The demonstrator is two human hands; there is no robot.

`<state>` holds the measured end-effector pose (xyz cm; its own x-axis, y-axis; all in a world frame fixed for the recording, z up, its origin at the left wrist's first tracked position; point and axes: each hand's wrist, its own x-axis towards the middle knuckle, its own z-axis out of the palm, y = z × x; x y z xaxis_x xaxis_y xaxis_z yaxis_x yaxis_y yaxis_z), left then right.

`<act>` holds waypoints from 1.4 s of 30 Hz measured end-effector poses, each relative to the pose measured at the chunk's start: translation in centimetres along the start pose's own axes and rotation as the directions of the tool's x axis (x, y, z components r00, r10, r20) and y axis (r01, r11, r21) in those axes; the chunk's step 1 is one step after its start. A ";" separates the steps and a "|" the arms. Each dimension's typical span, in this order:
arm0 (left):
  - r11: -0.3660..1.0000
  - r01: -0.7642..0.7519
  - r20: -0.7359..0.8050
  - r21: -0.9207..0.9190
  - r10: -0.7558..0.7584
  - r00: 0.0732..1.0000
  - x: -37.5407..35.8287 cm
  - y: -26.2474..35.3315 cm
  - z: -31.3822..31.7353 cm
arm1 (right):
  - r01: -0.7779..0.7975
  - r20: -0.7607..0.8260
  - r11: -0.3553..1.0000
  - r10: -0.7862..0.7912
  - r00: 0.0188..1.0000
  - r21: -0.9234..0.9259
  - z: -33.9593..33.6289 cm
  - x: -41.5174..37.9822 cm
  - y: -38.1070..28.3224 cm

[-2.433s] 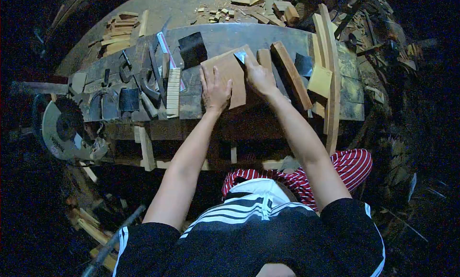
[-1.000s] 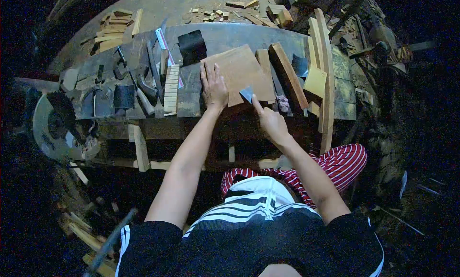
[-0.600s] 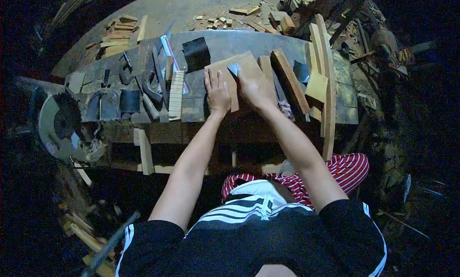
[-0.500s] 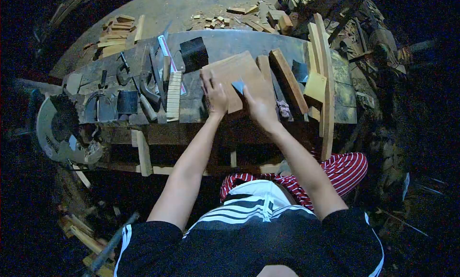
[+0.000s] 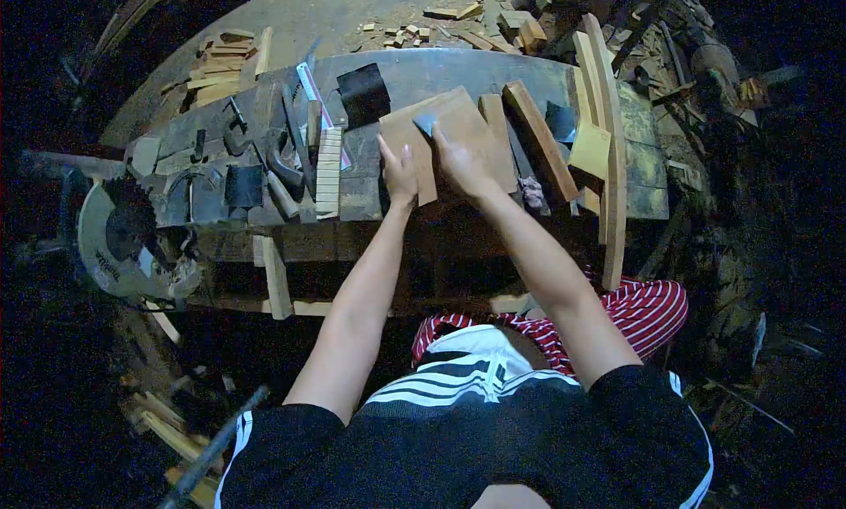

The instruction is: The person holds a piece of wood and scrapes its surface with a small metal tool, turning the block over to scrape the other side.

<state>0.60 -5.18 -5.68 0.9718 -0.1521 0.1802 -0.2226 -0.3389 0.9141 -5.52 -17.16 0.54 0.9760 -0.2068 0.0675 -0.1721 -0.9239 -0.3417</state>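
A flat brown wooden board [image 5: 454, 112] lies on the workbench in front of me. My left hand [image 5: 399, 178] grips its left edge, thumb on the top face and fingers along the side. On the board's upper face, my right hand [image 5: 464, 167] presses a small blue-grey piece of sandpaper [image 5: 425, 123], whose corner sticks out past the fingertips. Most of the sheet is hidden under that hand. Just left of my left hand stands a row of pale wooden strips [image 5: 329, 174]. Right of the board lies a thick wooden bar [image 5: 539, 143].
Dark sheets [image 5: 363, 95], a clamp [image 5: 236, 128] and a hand saw [image 5: 293, 134] are spread over the left bench. A circular saw [image 5: 119, 240] stands at the far left. Long planks [image 5: 608, 156] rest across the right end. Wood offcuts [image 5: 410, 36] litter the floor beyond.
My right hand has slid the sandpaper up and left across the board. My left hand has shifted from lying on the board's face to its left edge. The view has moved slightly.
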 end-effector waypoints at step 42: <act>0.674 0.246 0.206 -0.696 -0.141 0.968 -0.1 -4.1 0.8 | -0.016 0.103 1.000 0.018 0.995 -0.018 -5.6 -10.3 -5.1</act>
<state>1.38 -4.55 -9.69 0.9563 -0.2910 -0.0288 0.1433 0.3803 0.9137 -15.47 -12.07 6.86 0.9813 -0.1892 -0.0357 -0.1904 -0.9261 -0.3257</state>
